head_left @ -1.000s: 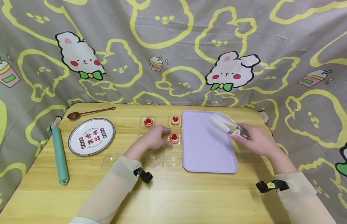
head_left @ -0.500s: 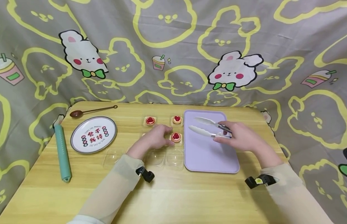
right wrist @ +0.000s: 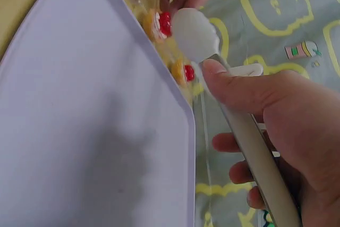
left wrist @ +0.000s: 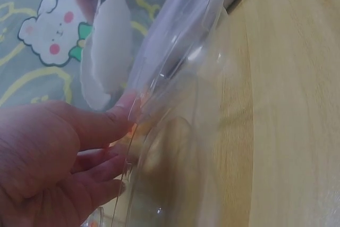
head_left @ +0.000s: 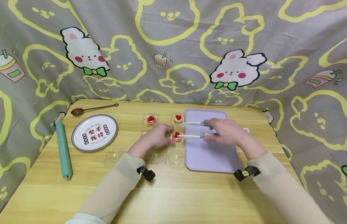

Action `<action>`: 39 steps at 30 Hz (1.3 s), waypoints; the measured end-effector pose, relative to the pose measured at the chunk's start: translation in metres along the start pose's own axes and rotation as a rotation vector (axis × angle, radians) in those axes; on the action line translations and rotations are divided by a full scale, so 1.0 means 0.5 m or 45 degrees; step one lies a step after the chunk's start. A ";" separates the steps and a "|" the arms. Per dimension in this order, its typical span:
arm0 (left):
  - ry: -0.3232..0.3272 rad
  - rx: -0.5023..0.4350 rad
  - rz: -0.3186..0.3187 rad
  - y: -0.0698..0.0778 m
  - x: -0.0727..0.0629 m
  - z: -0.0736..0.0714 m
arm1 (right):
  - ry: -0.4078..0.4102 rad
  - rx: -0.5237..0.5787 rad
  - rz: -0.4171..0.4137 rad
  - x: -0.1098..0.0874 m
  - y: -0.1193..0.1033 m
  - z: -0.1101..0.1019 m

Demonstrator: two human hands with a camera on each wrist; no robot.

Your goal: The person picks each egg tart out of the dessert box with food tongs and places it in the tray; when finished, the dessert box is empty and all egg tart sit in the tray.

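Note:
In the head view my left hand (head_left: 156, 137) is at a clear plastic box (left wrist: 175, 147) holding a small tart (head_left: 176, 136) with red topping. Its thumb and fingers hold the box's edge in the left wrist view. My right hand (head_left: 226, 132) grips the tongs (head_left: 191, 124), which have white scalloped heads and metal arms. The tong heads are spread apart and point left past the tray's edge. One head overlaps the near tart in the head view; the other lies just below the far right tart (head_left: 178, 118). A third tart (head_left: 151, 119) sits in its box further left.
A lilac tray (head_left: 210, 158) lies right of the boxes, under my right hand. Open transparent lids (head_left: 175, 155) spread toward the front. On the left are an oval plate (head_left: 78, 140) with red lettering, a brown spoon (head_left: 78, 111) and a teal rolling pin (head_left: 62, 152).
My right hand has moved left across the tray with the tongs, which turned and spread until the heads reached the tarts. My left hand has stayed at the near tart's box.

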State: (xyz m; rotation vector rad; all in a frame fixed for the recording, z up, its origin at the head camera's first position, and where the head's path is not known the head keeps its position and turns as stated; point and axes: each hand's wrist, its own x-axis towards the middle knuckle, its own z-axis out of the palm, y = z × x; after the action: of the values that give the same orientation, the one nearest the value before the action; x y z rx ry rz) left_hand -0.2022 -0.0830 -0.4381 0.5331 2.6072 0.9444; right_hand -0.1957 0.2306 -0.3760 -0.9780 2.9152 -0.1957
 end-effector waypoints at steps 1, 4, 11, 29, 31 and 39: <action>0.002 0.002 -0.001 0.000 0.000 0.000 | -0.013 -0.012 -0.005 0.006 -0.005 -0.001; 0.005 -0.001 -0.009 0.000 0.000 0.000 | -0.054 -0.040 -0.017 0.022 -0.017 -0.005; 0.002 -0.028 -0.007 0.006 -0.002 -0.001 | -0.155 -0.103 -0.054 0.050 -0.038 -0.024; 0.002 -0.036 -0.001 0.005 -0.001 0.000 | -0.199 -0.270 -0.138 0.070 -0.057 -0.020; -0.005 -0.046 0.001 0.005 -0.001 0.000 | -0.185 -0.261 -0.141 0.067 -0.052 -0.016; -0.010 -0.039 -0.003 0.005 0.000 0.000 | -0.142 -0.172 -0.139 0.052 -0.027 -0.020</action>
State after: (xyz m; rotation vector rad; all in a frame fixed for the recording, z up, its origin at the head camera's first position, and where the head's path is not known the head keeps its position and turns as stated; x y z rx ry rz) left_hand -0.2018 -0.0811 -0.4363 0.5241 2.5818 0.9777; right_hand -0.2092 0.2054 -0.3645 -1.1295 2.8064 0.0502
